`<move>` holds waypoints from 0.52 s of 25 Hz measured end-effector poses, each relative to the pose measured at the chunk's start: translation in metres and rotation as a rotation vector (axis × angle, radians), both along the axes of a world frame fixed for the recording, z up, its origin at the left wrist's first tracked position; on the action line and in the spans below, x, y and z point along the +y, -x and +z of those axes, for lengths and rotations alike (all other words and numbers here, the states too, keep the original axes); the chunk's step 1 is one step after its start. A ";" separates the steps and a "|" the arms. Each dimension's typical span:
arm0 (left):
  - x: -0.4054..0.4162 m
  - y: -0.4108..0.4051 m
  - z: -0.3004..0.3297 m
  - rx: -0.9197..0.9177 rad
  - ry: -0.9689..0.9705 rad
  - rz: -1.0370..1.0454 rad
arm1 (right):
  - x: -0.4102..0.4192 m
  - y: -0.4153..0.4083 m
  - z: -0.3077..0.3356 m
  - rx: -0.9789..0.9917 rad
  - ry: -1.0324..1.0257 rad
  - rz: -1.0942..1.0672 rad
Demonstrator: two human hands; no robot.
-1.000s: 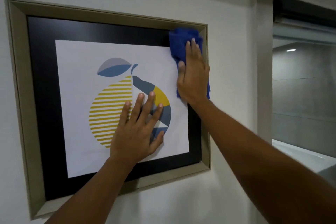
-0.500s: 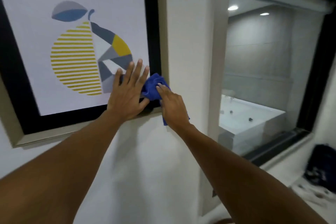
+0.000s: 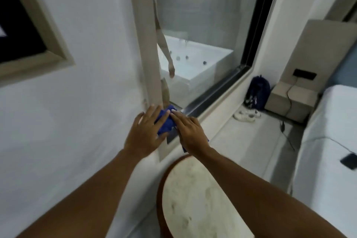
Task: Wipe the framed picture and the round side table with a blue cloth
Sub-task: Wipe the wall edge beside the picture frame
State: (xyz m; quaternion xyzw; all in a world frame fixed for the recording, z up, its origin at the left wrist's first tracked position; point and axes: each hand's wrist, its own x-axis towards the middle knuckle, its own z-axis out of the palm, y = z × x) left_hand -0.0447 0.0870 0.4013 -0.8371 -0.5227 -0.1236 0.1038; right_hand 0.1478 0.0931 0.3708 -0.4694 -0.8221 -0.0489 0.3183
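The blue cloth (image 3: 164, 122) is bunched between both hands, held in the air in front of the wall below the window corner. My left hand (image 3: 146, 133) presses it from the left with fingers spread. My right hand (image 3: 190, 130) lies over its right side, and a bit of cloth hangs below that hand. The framed picture (image 3: 36, 31) hangs on the wall at the upper left, only its lower right corner in view. The round side table (image 3: 195, 197), with a pale marble top and a brown rim, stands below my forearms.
A glass window (image 3: 202, 25) looks onto a white bathtub (image 3: 195, 62). On the floor beyond are white shoes (image 3: 245, 115), a dark backpack (image 3: 257, 91) and a beige nightstand (image 3: 289, 100) with cables. A white bed (image 3: 328, 137) with a black phone (image 3: 348, 161) fills the right.
Both hands have left the picture and come down with the cloth between them. The view has swung right and down, bringing the side table into sight.
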 end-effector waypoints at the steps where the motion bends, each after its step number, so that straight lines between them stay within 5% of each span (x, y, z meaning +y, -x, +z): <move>1: 0.000 -0.020 -0.040 -0.022 0.090 -0.016 | -0.006 -0.018 -0.034 -0.032 0.064 -0.023; 10: -0.043 -0.144 -0.489 0.060 0.627 -0.112 | -0.063 -0.146 -0.454 -0.301 0.440 -0.123; 13: -0.059 -0.149 -0.579 0.028 0.598 -0.090 | -0.086 -0.147 -0.543 -0.317 0.517 -0.216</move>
